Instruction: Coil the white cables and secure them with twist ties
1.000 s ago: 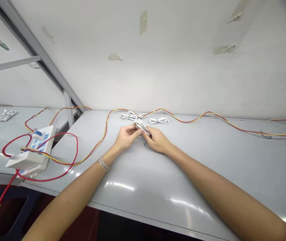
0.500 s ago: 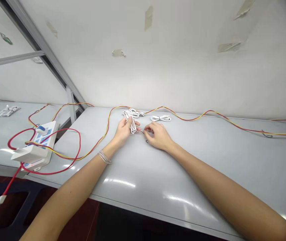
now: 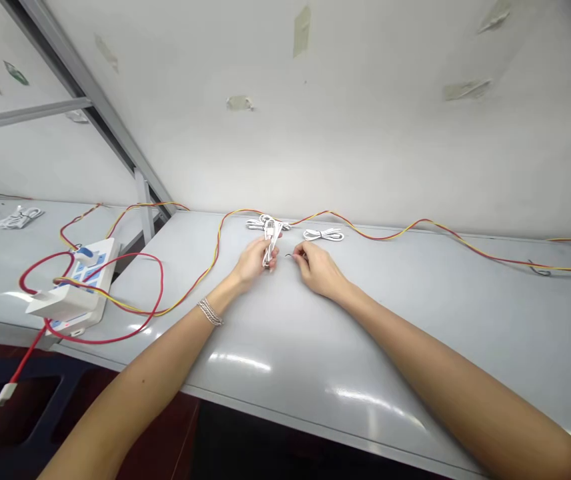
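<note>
A coiled white cable [image 3: 272, 235] is gripped by my left hand [image 3: 254, 261], its loops standing up past the fingers. My right hand [image 3: 317, 268] is just to the right, thumb and forefinger pinched on a thin black twist tie [image 3: 288, 255], whose short end points toward the left hand. Behind the held coil lies a second white cable bundle [image 3: 254, 225], partly covered by it. Another white cable bundle [image 3: 323, 235], bound in the middle with a black tie, rests on the grey table [image 3: 285, 347] beyond my right hand.
On the left sits a power strip [image 3: 96, 267] with a white adapter [image 3: 60, 301] and a looped red cable [image 3: 161, 280]. A twisted red-yellow wire [image 3: 415, 223] runs along the wall. One more white bundle [image 3: 19, 217] lies far left, past a metal frame post [image 3: 143, 200].
My left hand has turned the white coil more upright and curled its fingers around it. My right hand has shifted slightly, the black tie still in its fingertips.
</note>
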Motion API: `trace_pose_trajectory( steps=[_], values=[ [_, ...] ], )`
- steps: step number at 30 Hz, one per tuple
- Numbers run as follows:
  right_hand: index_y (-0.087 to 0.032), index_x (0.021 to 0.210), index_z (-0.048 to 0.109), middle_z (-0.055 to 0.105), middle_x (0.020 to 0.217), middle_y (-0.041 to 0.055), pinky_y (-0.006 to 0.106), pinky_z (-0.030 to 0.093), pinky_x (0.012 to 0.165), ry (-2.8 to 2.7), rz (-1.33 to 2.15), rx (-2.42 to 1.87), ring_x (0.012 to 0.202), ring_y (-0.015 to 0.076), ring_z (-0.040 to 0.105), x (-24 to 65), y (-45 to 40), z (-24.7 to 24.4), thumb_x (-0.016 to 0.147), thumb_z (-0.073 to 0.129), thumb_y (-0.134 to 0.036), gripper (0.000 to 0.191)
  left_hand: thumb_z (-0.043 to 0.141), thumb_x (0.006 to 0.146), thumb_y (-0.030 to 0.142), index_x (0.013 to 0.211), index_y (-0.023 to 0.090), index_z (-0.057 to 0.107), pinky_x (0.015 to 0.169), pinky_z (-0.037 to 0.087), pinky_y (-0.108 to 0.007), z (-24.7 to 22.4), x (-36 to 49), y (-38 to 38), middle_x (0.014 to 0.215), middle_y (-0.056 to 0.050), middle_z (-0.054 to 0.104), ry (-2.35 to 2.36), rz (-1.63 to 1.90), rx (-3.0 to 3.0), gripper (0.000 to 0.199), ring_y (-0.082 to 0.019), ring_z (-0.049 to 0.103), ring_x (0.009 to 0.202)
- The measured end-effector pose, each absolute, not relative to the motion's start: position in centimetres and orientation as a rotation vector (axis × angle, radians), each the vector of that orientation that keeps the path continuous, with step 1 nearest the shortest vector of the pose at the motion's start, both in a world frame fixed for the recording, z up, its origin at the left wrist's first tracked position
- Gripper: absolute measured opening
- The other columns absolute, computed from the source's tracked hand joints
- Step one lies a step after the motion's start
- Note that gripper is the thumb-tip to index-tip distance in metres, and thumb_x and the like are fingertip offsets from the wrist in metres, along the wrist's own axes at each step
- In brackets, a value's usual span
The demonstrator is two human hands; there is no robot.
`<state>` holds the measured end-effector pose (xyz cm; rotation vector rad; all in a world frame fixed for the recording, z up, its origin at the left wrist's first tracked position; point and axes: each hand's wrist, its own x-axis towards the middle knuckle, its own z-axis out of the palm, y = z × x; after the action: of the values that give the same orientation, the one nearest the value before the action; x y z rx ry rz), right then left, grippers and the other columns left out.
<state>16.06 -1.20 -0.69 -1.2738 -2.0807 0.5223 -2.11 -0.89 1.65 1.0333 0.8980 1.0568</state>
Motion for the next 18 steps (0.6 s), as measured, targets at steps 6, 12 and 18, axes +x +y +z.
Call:
trace_pose_trajectory(
  steps=[6, 12, 18],
  values=[
    [-0.016, 0.105, 0.065, 0.068, 0.098, 0.0091, 0.033, 0.047, 0.08, -1.958, 0.508, -1.149, 0.085, 0.0188, 0.061, 16.4, -0.7, -1.3, 0.092, 0.046, -0.017, 0.023, 0.064, 0.085, 0.033, 0.076, 0.016, 0.051, 0.051, 0.036, -0.022, 1.1, -2.2, -0.8, 0.07, 0.001, 0.048, 0.915, 1.104, 1.171, 0.023, -0.007, 0.043, 0.053],
    [-0.018, 0.101, 0.072, 0.072, 0.097, 0.0071, 0.033, 0.05, 0.08, -1.762, 0.603, -1.138, 0.087, 0.0188, 0.065, 16.6, -0.4, -1.4, 0.089, 0.054, -0.02, 0.022, 0.066, 0.084, 0.043, 0.072, 0.015, 0.058, 0.057, 0.041, -0.023, 0.7, -2.4, -0.5, 0.065, 0.001, 0.049, 1.042, 1.205, 1.35, 0.031, -0.009, 0.046, 0.057],
    [-0.02, 0.093, 0.074, 0.075, 0.096, 0.007, 0.037, 0.054, 0.088, -1.598, 0.565, -1.017, 0.09, 0.0205, 0.069, 16.2, -1.4, -0.7, 0.087, 0.061, -0.025, 0.015, 0.064, 0.084, 0.041, 0.091, 0.017, 0.07, 0.048, 0.033, -0.022, 0.4, -2.4, -0.6, 0.063, 0.002, 0.051, 1.132, 1.094, 1.42, 0.026, -0.009, 0.041, 0.05]
  ],
)
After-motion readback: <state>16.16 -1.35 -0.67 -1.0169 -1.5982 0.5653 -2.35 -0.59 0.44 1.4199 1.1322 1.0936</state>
